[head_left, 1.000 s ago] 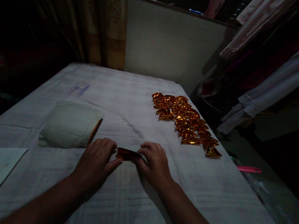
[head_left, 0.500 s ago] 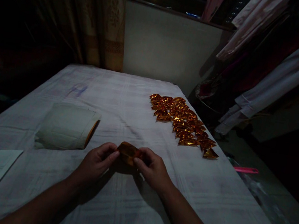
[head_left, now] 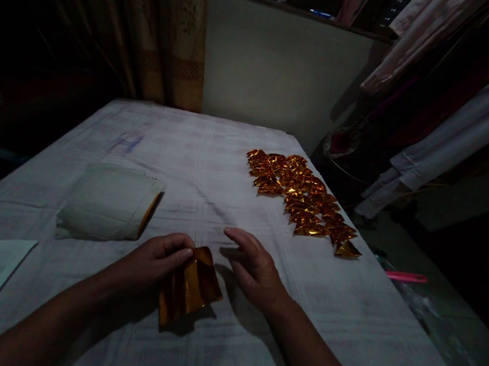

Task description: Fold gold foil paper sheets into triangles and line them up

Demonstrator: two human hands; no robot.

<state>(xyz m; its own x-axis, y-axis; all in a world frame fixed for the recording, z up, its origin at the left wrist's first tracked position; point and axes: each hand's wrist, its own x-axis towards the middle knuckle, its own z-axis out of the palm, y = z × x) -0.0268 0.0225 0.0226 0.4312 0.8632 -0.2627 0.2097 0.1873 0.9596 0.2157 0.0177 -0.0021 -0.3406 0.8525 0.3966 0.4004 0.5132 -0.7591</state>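
Left hand [head_left: 156,261]: fingers pinched on a creased gold-orange foil sheet [head_left: 189,285]. Right hand [head_left: 254,268]: fingers spread, empty, just beside the sheet, above the white cloth-covered table [head_left: 208,177].

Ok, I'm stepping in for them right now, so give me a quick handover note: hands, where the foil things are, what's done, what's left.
Left hand: pinches the top edge of a gold foil sheet, unfolded, hanging down to the white cloth.
Right hand: open, holding nothing, just right of the sheet.
Done: a band of folded foil pieces lies along the cloth's right side.
Left: this sheet is not folded. A pale roll lies to the left.
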